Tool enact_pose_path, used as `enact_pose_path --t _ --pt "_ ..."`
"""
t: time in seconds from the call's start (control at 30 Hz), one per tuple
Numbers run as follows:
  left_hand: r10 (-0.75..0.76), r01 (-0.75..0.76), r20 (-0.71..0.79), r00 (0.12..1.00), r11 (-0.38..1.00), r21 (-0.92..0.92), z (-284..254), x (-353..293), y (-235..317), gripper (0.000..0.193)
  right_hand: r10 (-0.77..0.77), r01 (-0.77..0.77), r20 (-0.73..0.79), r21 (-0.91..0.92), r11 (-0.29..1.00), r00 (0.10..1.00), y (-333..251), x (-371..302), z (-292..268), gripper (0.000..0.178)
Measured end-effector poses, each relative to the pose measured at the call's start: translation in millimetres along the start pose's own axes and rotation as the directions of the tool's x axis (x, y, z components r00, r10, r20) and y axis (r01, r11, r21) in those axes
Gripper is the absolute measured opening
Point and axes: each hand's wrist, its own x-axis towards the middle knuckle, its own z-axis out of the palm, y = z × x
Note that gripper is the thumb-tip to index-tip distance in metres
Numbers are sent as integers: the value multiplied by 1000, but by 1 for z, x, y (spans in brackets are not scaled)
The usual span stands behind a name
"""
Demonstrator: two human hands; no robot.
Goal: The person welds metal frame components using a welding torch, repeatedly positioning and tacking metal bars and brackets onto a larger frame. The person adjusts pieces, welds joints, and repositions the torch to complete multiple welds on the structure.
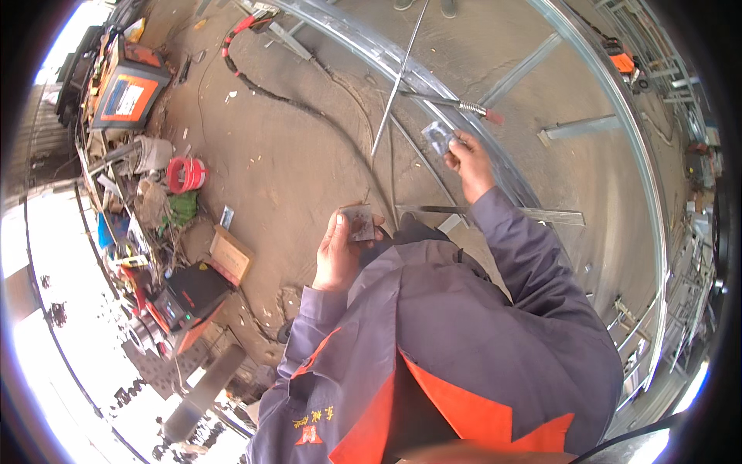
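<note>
My left hand (334,251) is closed on a small square metal plate (360,223) with a brownish, stained face, held close in front of my body. Farther forward and to the right, my right hand (471,164) pinches a flat, silvery, shiny piece (437,138), roughly square, which looks like another metal plate. It is held up over the edge of a large curved galvanized steel frame (495,147). The two pieces are well apart. Just beyond the right hand, a rod with a coiled-spring section and a reddish end (481,110) lies across the frame.
A thick black cable (309,108) with red bands runs over the dusty floor toward me. Thin metal bars (398,85) lean by the frame. On the left are an orange-grey box (127,89), a red bucket (185,175), a cardboard box (230,254) and a black-orange machine (189,298).
</note>
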Motion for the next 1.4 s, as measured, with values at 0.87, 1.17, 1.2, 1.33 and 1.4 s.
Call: enact_pose_path --t 0.87,1.17,1.2,1.33,1.4 --pt "-544 17 442 713 644 765 7 454 211 50 -237 -167 -478 -659 733 846 -24 230 89 39" --pt "-557 18 161 814 303 953 133 577 136 73 -236 -129 -448 -644 754 862 -35 234 94 35" --pt "-617 88 138 774 321 943 133 584 128 73 -235 -125 -455 -632 765 859 -35 233 94 34" --pt "-731 260 62 680 319 911 131 605 105 65 -170 -144 -427 -609 780 888 -40 236 85 34" --pt "-745 279 73 663 337 899 126 609 103 60 -143 -152 -418 -597 788 897 -41 240 83 34"
